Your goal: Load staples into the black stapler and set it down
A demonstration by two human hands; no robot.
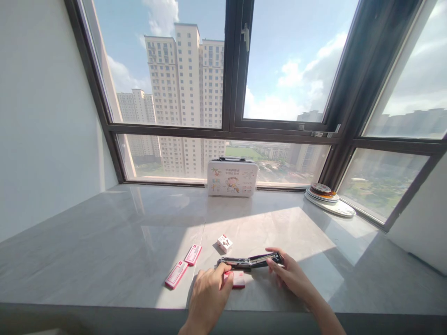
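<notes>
Red boxes (176,274), three, lie near one stapler (250,264) the right hand (289,275) pinches, grip of left hand (208,289) unclear

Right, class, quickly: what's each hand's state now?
Left hand: curled at the opened stapler's left end; grip cannot be told.
Right hand: closed, holding the stapler's right end.

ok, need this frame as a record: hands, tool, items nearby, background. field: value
left hand: at the stapler's left end; grip unclear
right hand: holding the stapler's right end
stapler: black, hinged open
flat red-and-white boxes: three; two to the left, one below the stapler in view, partly hidden by the left hand
small white box: beyond the stapler
case: upright by the window
plates: stacked, right corner
</notes>
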